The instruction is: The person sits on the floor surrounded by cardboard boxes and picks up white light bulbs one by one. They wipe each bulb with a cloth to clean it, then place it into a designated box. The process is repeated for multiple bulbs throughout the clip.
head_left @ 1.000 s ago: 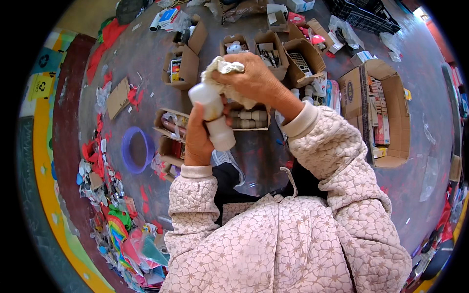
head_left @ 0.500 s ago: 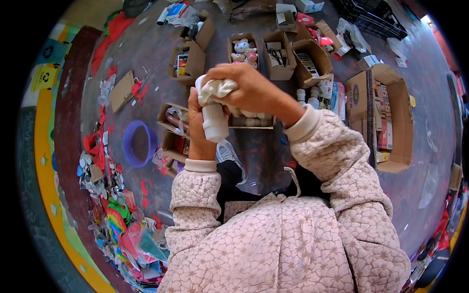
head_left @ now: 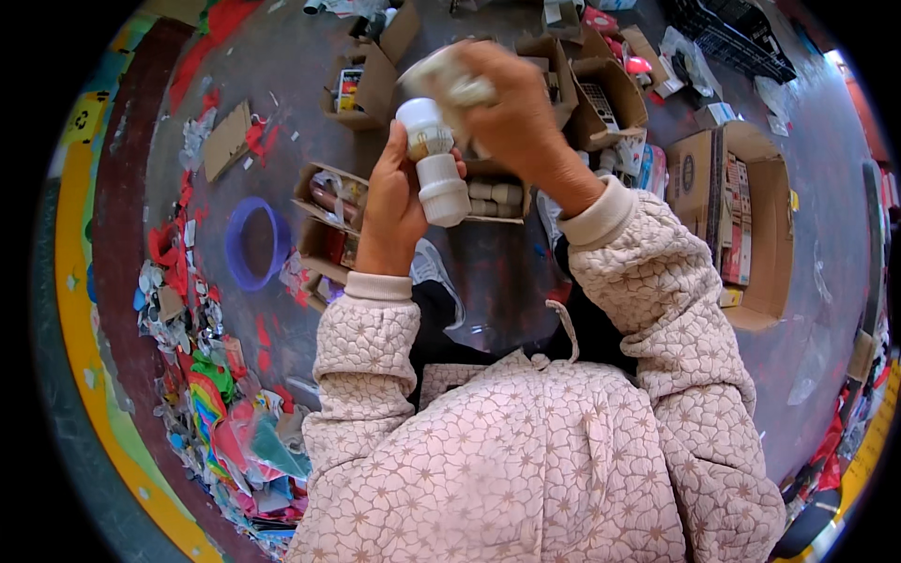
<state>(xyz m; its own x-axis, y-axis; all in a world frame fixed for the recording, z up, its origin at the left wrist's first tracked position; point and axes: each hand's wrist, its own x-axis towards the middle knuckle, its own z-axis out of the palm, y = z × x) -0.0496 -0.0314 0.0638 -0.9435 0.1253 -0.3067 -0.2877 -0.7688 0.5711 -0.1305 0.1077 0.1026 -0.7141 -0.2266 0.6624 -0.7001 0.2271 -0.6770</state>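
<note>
Wrapped around a white plastic bottle [head_left: 441, 188] are the fingers of my left hand [head_left: 389, 206]. The bottle is waisted, with a smooth white upper end, a gold-marked label and a ribbed lower end; it leans slightly. Just above and to the right of it, my right hand [head_left: 530, 113] grips a cream cloth [head_left: 449, 77], blurred by motion. The cloth looks apart from the label and close to the bottle's top. Below my right hand, a small open carton [head_left: 493, 220] holds several pale, similarly shaped containers [head_left: 495, 199].
A large open carton [head_left: 774, 220] with packed boxes stands at the right. Smaller cartons [head_left: 363, 89] line the far side. At left lie a purple basin [head_left: 231, 246], a cardboard piece [head_left: 225, 145] and heaped scraps [head_left: 253, 450]. A black crate [head_left: 737, 38] is far right.
My right hand has lifted the cloth up and away from the bottle, uncovering its top and label. My left hand, with the bottle, has shifted a little up and to the right.
</note>
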